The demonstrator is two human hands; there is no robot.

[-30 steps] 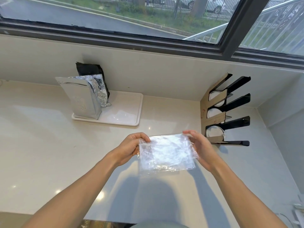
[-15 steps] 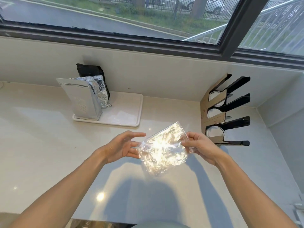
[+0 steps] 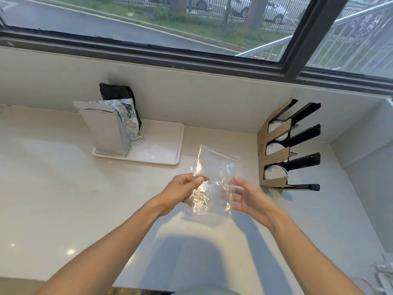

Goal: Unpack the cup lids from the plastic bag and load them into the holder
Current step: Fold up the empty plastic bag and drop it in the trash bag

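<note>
A clear, crinkled plastic bag (image 3: 214,177) stands nearly upright above the counter, and I see no lids inside it. My left hand (image 3: 182,192) pinches its left edge between thumb and fingers. My right hand (image 3: 248,199) is beside the bag's right edge with fingers spread; some fingertips show through the plastic. The holder (image 3: 282,145), brown card with black slotted arms, stands at the right against the wall, with white lids (image 3: 274,175) in its three slots.
A white tray (image 3: 161,150) at the back carries a silver foil pouch (image 3: 104,128) and a black pouch (image 3: 117,92). The pale counter (image 3: 53,188) runs to a wall below the window. White cables lie at the bottom right corner.
The bag has turned from flat and wide to nearly upright. My right hand has let go of its edge and opened; my left hand has taken hold of the left side.
</note>
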